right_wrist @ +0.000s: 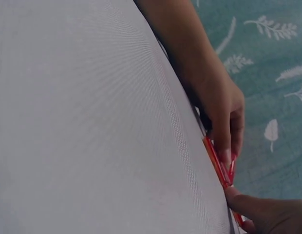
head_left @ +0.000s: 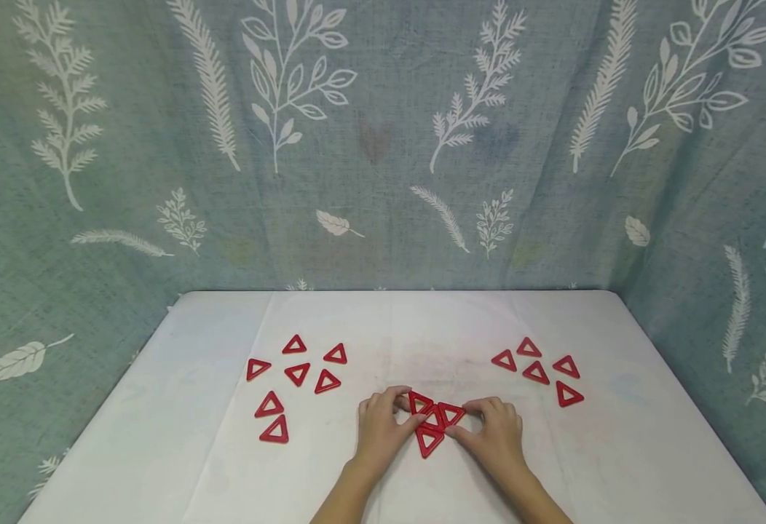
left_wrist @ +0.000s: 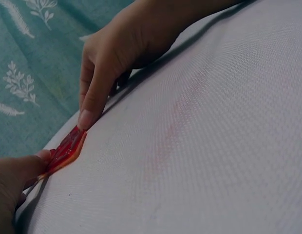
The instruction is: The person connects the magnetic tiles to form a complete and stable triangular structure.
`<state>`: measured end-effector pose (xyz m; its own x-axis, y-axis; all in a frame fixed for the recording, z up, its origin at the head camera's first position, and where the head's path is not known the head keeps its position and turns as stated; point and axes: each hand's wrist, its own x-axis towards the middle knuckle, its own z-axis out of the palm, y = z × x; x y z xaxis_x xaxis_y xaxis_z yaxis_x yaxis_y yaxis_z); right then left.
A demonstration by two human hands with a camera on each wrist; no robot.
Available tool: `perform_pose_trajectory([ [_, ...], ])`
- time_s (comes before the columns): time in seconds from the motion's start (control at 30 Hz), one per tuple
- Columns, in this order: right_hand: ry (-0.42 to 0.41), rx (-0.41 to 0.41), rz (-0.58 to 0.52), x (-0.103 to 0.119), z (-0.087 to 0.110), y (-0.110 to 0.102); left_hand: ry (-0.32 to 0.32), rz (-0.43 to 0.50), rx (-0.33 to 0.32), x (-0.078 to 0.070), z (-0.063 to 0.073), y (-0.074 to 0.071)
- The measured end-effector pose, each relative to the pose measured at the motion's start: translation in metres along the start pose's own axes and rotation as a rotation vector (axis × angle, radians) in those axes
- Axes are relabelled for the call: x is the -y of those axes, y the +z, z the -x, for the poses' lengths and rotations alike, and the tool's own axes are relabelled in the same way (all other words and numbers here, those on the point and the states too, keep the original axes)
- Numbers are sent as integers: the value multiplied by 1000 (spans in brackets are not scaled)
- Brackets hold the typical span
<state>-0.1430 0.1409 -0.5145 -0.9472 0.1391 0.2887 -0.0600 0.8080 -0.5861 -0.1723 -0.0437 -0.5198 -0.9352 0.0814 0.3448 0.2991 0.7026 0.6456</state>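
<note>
Four red triangle tiles with hollow middles lie edge to edge as a cluster near the table's front. My left hand (head_left: pixel 381 426) pinches the upper-left tile (head_left: pixel 421 397) between thumb and index finger, its thumb tip also overlapping the middle tile (head_left: pixel 432 428). From the other side, my right hand (head_left: pixel 496 429) pinches the right tile (head_left: pixel 451 407), index finger at its outer corner and thumb near its lower corner. Below them is the bottom tile (head_left: pixel 435 445), pointing towards me. Both wrist views see the red tiles (left_wrist: pixel 68 148) edge-on between the two hands, low on the tabletop.
Several loose red triangle tiles (head_left: pixel 296 367) are spread over the left of the white table (head_left: pixel 383 335). Another scattered group of red tiles (head_left: pixel 536 379) lies at the right. A green leaf-patterned curtain (head_left: pixel 383 218) hangs behind the table's back edge and along both sides.
</note>
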Motion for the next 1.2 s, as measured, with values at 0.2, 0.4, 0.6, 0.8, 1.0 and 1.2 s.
perform_pose_trajectory([
  [0.2, 29, -13, -104, 2, -1, 3, -17, 27, 20, 2, -1, 0],
  [0.4, -12, -32, -244, 4, 2, 7, 73, 40, -26, 5, 2, 0],
  [0.6, -66, -78, -265, 3, 4, 11, 100, 77, -42, 7, 5, -3],
  [0.8, -153, -182, -171, 5, 5, 14, 157, 79, -46, 5, 5, -4],
  [1.0, -228, -250, -68, 6, 4, 16, 210, 43, -62, 5, 4, -3],
  [1.2, -325, -283, -29, 3, 3, 16, 296, 13, -106, 8, 3, 1],
])
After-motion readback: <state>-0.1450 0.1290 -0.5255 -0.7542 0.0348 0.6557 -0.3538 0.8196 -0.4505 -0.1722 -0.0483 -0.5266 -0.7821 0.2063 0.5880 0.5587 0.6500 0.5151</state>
